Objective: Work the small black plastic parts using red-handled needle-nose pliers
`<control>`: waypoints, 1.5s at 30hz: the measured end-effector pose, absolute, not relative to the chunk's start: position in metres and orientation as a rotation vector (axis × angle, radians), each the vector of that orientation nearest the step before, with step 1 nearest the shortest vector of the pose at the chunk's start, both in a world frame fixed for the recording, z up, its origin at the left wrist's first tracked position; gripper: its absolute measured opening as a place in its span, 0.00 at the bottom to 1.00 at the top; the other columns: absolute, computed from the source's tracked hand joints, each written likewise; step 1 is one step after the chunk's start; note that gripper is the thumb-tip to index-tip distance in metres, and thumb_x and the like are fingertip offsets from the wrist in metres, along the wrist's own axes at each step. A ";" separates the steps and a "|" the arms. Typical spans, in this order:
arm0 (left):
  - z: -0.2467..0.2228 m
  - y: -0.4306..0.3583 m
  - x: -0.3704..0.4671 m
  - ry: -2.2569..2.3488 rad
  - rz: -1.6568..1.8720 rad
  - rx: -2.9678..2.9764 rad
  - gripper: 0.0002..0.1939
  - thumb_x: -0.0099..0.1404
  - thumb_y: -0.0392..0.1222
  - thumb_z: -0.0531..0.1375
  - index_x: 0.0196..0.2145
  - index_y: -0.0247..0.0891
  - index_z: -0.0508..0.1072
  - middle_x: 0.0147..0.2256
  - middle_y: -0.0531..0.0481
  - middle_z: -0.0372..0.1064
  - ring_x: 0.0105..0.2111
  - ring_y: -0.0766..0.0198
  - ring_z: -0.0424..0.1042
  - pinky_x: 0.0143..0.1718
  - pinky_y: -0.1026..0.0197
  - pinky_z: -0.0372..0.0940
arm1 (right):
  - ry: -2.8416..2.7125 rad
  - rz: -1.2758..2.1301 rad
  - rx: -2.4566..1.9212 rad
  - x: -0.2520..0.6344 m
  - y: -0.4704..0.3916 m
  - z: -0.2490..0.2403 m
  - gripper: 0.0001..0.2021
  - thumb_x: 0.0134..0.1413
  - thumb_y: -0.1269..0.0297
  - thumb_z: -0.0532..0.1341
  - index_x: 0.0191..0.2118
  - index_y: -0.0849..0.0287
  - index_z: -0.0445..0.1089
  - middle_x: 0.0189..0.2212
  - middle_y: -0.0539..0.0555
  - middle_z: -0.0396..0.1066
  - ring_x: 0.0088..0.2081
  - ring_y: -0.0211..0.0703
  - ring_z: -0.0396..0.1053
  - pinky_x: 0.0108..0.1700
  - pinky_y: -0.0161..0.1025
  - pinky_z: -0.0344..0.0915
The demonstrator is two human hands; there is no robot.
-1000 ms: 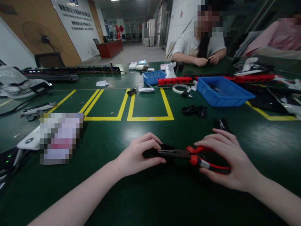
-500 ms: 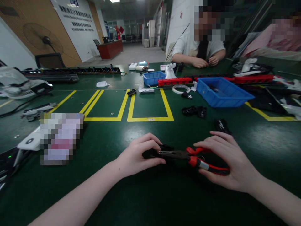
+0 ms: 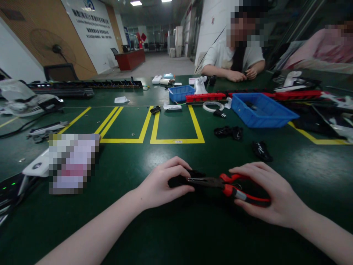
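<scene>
My left hand [image 3: 165, 182] is closed around a small black part [image 3: 178, 181], its thumb and fingers hiding much of it. The red-handled pliers [image 3: 227, 186] are in my right hand [image 3: 271, 193], whose fingers and thumb wrap the two handles. Their long dark jaws point left and meet the black part beside my left fingertips; whether they grip it cannot be made out. Both hands are over the green table [image 3: 176, 228]. Beyond my right hand lies a black plastic piece [image 3: 261, 151], with more black pieces [image 3: 228, 132] farther back.
A large blue bin [image 3: 261, 110] stands back right, a smaller blue bin [image 3: 181, 92] at centre back. Red strips [image 3: 205, 97] lie between them. On the left are a partly blurred phone-like object [image 3: 74, 163] and a white device [image 3: 37, 165]. A person [image 3: 234, 60] sits across the table.
The view has shifted slightly, so the table's objects appear a little lower. My right hand's upper fingers sit slightly lower on the pliers. Both hands keep their holds.
</scene>
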State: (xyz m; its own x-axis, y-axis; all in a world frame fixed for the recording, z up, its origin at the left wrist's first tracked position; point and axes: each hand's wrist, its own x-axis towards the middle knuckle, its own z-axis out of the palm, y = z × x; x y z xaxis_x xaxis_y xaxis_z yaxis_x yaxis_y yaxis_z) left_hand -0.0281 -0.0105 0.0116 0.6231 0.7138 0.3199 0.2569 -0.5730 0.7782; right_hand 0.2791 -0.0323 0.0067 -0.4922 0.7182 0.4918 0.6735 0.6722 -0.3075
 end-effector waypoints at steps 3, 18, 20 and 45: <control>0.012 -0.011 -0.028 0.756 0.820 2.133 0.08 0.63 0.40 0.65 0.39 0.37 0.72 0.48 0.44 0.69 0.47 0.57 0.71 0.47 0.53 0.70 | -2.303 0.074 -1.050 0.279 -0.032 0.008 0.21 0.51 0.54 0.62 0.51 0.52 0.67 0.39 0.55 0.75 0.38 0.51 0.73 0.41 0.51 0.69; 0.012 -0.011 -0.028 0.754 0.823 2.115 0.07 0.64 0.39 0.65 0.39 0.37 0.72 0.48 0.44 0.68 0.47 0.58 0.71 0.48 0.54 0.70 | -2.303 0.062 -1.047 0.280 -0.031 0.011 0.22 0.51 0.54 0.62 0.52 0.51 0.66 0.39 0.54 0.76 0.38 0.52 0.73 0.43 0.53 0.69; 0.012 -0.011 -0.029 0.746 0.823 2.118 0.07 0.64 0.39 0.65 0.39 0.37 0.72 0.49 0.44 0.68 0.48 0.58 0.71 0.49 0.54 0.69 | -2.299 0.063 -1.046 0.280 -0.031 0.010 0.21 0.52 0.53 0.61 0.52 0.51 0.66 0.39 0.54 0.75 0.38 0.52 0.73 0.44 0.54 0.68; 0.012 -0.011 -0.027 0.756 0.844 2.091 0.09 0.63 0.41 0.66 0.38 0.36 0.72 0.46 0.45 0.70 0.45 0.60 0.72 0.45 0.57 0.69 | -2.313 0.065 -1.053 0.283 -0.031 0.010 0.23 0.52 0.52 0.62 0.54 0.48 0.64 0.40 0.53 0.75 0.38 0.53 0.72 0.44 0.56 0.66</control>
State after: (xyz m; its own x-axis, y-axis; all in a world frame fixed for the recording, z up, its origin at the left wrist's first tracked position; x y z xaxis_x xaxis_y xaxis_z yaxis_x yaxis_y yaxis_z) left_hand -0.0272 -0.0115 0.0117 0.6089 0.7267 0.3180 0.2358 -0.5486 0.8022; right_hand 0.2826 -0.0309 0.0101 -0.5127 0.7025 0.4935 0.6736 0.6856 -0.2761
